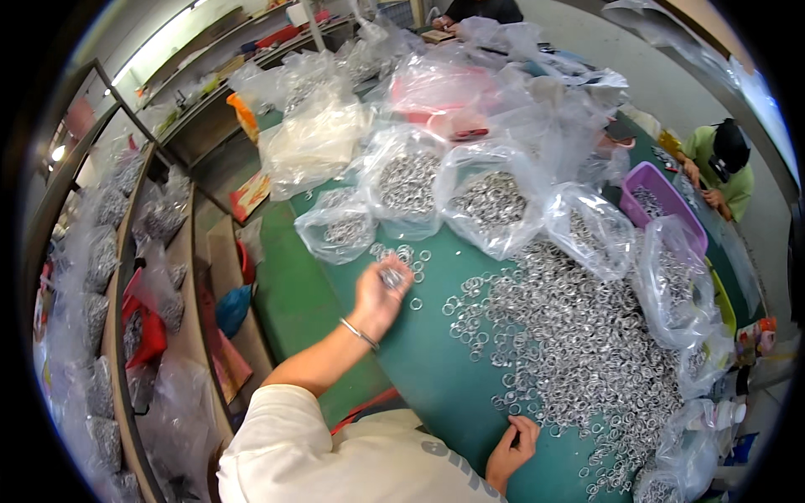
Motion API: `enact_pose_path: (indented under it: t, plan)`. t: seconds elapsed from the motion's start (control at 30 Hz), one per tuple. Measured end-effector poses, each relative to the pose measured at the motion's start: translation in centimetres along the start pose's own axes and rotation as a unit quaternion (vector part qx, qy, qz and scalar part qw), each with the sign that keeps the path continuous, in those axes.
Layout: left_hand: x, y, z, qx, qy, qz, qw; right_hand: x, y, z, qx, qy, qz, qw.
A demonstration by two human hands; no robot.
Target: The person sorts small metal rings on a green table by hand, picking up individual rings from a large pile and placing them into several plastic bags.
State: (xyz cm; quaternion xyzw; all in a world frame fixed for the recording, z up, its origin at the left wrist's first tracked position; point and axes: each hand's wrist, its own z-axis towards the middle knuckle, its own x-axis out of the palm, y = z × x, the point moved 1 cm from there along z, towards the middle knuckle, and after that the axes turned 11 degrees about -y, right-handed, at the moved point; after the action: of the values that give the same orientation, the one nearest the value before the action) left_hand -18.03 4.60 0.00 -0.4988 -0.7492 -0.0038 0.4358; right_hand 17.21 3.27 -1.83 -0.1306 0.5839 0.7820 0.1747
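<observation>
My left hand (pixel 381 293) is turned palm up over the green table, its fingers curled around several small silver metal rings (pixel 391 277). A few more rings (pixel 406 253) lie just beyond its fingertips, and one lone ring (pixel 416 304) sits to its right. At the near edge of a wide heap of loose rings (pixel 579 335), my right hand (pixel 513 448) rests low with fingers bent together. Whatever its fingertips pinch, if anything, is too small to make out. Rings lie right by those fingertips.
Clear plastic bags of rings (pixel 490 201) stand along the far side of the heap. A purple basket (pixel 667 197) is at the right. Shelves with bagged parts (pixel 117 293) line the left. One co-worker (pixel 725 168) sits at the far right, another person (pixel 482 10) at the back.
</observation>
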Motion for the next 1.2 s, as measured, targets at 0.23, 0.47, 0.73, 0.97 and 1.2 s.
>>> enact_pose_path:
  t: [0.23,0.47,0.73,0.97,1.2]
  plan:
    - [0.6,-11.7,8.0,0.2,-0.144,0.034,0.969,-0.1,0.0,0.3,-0.033,0.02,0.003,0.999]
    - [0.8,-10.4,8.4,0.229,-0.056,0.152,0.96,0.0,-0.9,0.2,-0.037,-0.023,0.0,0.999]
    - [-1.7,0.5,-6.6,0.433,0.187,0.417,0.777,-5.6,2.2,-1.3,0.168,0.111,0.088,0.976]
    - [-1.3,8.5,-10.4,0.307,0.528,0.623,0.489,-13.3,-0.8,-8.6,0.326,0.428,-0.184,0.822]
    - [-2.6,10.4,-14.2,0.124,0.668,0.594,0.43,-13.6,-6.5,-21.9,0.395,0.394,-0.344,0.755]
